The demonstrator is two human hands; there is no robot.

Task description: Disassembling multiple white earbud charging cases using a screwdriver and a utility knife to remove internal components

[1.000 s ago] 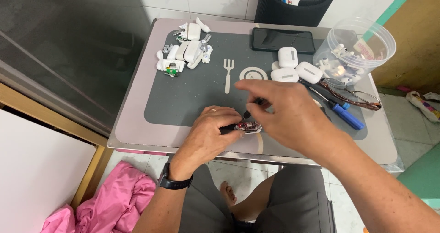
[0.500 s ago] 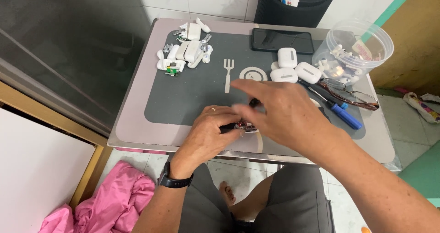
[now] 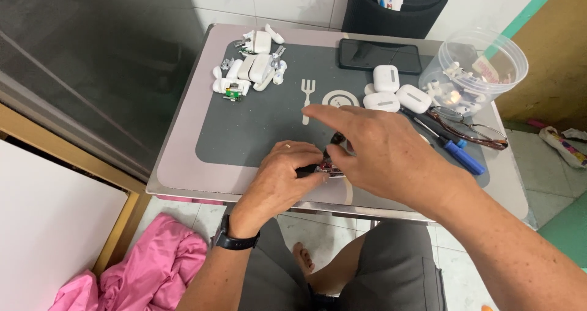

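Note:
At the table's front edge, my left hand [image 3: 275, 179] pinches a small dark part [image 3: 326, 166] with a bit of red and metal on it, low over the grey placemat [image 3: 257, 127]. My right hand [image 3: 391, 158] hovers right over it. Its thumb and hidden fingers grip the top of the same part, and its index finger stretches out to the left. Both hands cover most of the part. There is a ring on my left hand and a black watch on that wrist.
On the small table [image 3: 183, 158]: a heap of white earbud-case pieces [image 3: 251, 69] at back left, a black phone [image 3: 379, 55], three white cases [image 3: 391, 91], a clear tub [image 3: 483, 72] of small parts, glasses [image 3: 471, 132] and a blue screwdriver [image 3: 461, 158]. A black roll [image 3: 394, 5] stands behind. Pink cloth [image 3: 147, 274] lies on the floor.
My right hand's index finger has reached a little further left over the part. My left hand keeps its hold in the same place.

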